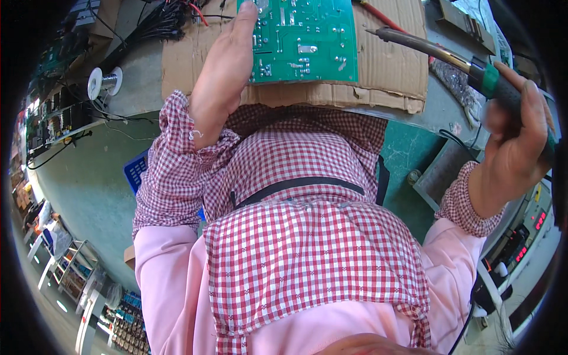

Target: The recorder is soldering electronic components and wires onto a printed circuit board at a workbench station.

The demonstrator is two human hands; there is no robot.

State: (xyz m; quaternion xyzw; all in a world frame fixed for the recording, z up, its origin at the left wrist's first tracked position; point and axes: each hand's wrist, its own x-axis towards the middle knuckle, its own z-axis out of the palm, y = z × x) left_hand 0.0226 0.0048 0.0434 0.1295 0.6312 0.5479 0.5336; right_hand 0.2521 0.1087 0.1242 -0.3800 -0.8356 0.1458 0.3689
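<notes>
My left hand (pixel 223 65) rests on the left edge of a green circuit board (pixel 307 41), thumb lying over its face. The board lies solder side up on a sheet of brown cardboard (pixel 384 77). My right hand (pixel 518 136) is closed around the green and black handle of a soldering iron (pixel 438 53). Its metal tip points left and hovers just off the board's upper right corner. Red checked sleeves and an apron cover my arms and front.
A spool of solder wire (pixel 103 83) stands on the grey bench at the left, near black cables and more boards (pixel 59 124). A device with red digits (pixel 529 236) sits at the right. A blue crate (pixel 137 170) shows below the bench.
</notes>
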